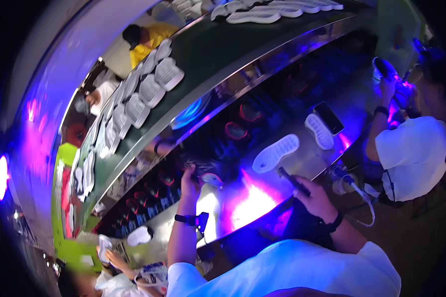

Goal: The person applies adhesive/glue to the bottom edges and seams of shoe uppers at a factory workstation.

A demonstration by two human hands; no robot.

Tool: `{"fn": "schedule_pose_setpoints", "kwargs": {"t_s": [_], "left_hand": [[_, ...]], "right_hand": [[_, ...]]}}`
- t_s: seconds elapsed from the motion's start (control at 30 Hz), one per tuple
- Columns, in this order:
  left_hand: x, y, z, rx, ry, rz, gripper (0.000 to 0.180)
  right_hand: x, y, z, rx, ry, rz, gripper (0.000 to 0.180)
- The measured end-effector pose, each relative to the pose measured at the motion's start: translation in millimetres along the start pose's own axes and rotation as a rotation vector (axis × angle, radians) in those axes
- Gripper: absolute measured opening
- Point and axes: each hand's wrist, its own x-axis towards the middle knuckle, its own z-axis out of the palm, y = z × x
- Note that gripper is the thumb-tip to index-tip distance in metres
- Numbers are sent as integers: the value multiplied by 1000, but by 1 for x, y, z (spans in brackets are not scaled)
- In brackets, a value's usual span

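Note:
My left hand point(189, 184) is raised over the bench with its fingers curled at a dark, dim shape; what they hold I cannot make out. Beside it shows a pale rounded piece point(211, 179). My right hand point(316, 199) grips a dark, slim handheld tool point(293, 181) close to the bench's front edge. Just beyond that tool lies a white shoe sole point(276, 152) on the metal bench point(307, 161). Farther right a second white sole point(318, 131) rests against a black phone point(328, 118).
Dark shoe uppers with red-rimmed openings point(236, 130) line the rack behind the bench. A green conveyor point(203, 54) beyond carries rows of pale soles point(151, 91). Co-workers sit at right point(411, 156) and lower left point(114, 284). A bright glare point(252, 205) lights the bench.

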Motion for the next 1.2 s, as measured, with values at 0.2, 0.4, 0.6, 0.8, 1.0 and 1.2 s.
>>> {"fn": "schedule_pose_setpoints", "kwargs": {"t_s": [0.2,0.4,0.6,0.8,1.0,1.2], "left_hand": [[-87,-42,-9,742,14,589,59],[-197,-81,-10,730,-49,777,82],[-247,-121,-33,1335,-135,1048,87],[-257,-136,-48,1386,-200,1080,59],[-257,-134,-52,1395,-252,1057,54],[-251,-137,-58,1469,-278,1086,52]], "right_hand": [[14,1,27,26,-109,-21,40],[8,-5,67,-32,-232,-90,40],[11,23,101,-200,-346,-258,40],[9,11,115,-159,-410,-39,40],[-22,21,111,-91,-448,-26,41],[-58,2,89,-34,-584,106,44]]}}
